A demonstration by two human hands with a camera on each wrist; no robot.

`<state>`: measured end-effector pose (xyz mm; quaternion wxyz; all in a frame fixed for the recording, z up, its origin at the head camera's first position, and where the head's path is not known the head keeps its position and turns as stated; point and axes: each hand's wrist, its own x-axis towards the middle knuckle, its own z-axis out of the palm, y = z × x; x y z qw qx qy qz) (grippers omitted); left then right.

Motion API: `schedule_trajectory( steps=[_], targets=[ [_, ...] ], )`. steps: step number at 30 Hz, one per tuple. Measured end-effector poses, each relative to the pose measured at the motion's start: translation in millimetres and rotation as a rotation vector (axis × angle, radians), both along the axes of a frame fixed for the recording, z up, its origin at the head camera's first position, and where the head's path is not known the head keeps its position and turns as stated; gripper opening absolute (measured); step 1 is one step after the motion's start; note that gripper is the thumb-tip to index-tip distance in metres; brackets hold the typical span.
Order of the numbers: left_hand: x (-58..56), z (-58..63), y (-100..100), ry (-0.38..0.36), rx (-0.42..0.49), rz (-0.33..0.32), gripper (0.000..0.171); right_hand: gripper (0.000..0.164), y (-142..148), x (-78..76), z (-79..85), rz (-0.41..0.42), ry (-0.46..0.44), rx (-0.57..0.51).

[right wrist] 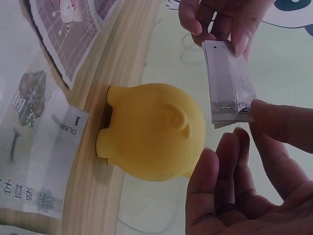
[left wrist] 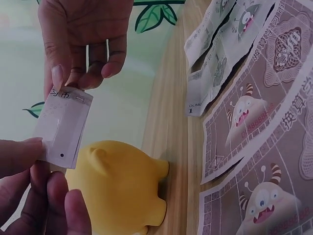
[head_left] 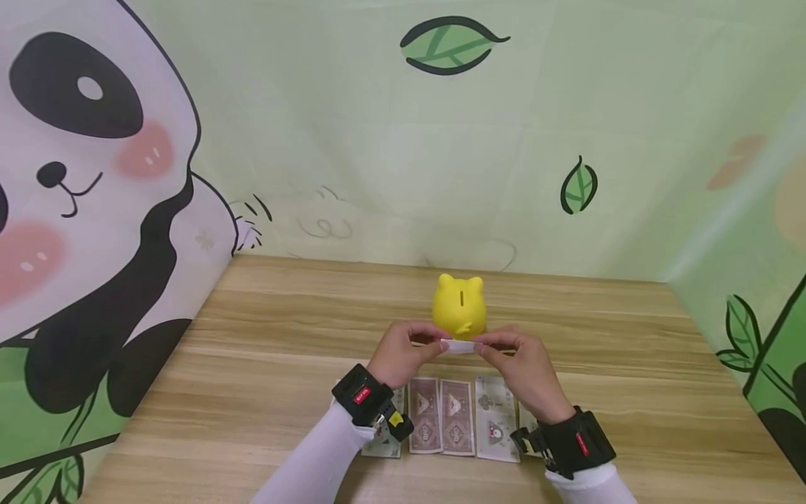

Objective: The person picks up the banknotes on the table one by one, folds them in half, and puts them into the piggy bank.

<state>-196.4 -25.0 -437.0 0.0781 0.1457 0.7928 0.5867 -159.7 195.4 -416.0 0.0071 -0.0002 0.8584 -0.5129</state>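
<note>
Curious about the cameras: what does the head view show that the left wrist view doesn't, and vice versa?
Only the head view: the wall panda and the slot atop the yellow piggy bank.
Only the left wrist view: the dark dot and printed characters on the folded paper.
Both: the left grip and right grip pinching the folded paper, the piggy bank, two brown notes.

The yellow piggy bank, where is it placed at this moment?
In the head view, the yellow piggy bank stands on the wooden table, slightly right of the picture's centre, beyond the folded paper and the printed notes.
</note>
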Motion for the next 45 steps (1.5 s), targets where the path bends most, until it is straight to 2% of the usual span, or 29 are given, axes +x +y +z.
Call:
schedule_trajectory(
  steps=[6,11,23,26,32,37,45],
  targets=[
    [-0.2,-0.2,0.2,0.026,-0.009,0.003,0.012,0.020,-1.1,0.4,0.9,-0.006,-0.019,-0.037],
    [-0.2,-0.6,0.5,0.020,-0.012,0.000,0.013,0.023,-2.3,2.3,2.9,-0.010,-0.022,-0.045],
    [-1.7,-2.9,0.7,-0.068,0.091,-0.029,0.019,0.022,-3.2,-0.7,-1.9,-0.004,-0.011,-0.067],
    [-2.1,-3.0,0.9,-0.066,0.111,-0.041,0.019,0.025,-3.7,-0.6,-2.6,0.011,-0.014,-0.091],
    [-2.3,-2.3,0.6,-0.060,0.119,-0.055,0.019,0.030,-4.9,0.0,-1.8,0.046,-0.031,-0.125],
    [-1.2,-0.5,0.1,-0.086,0.117,-0.057,0.019,0.028,-5.9,0.2,-2.2,0.040,-0.047,-0.125],
    [0.9,0.4,0.1,-0.149,0.174,-0.077,0.022,0.029,-7.1,0.2,-3.1,0.028,-0.076,-0.145]
  ],
)
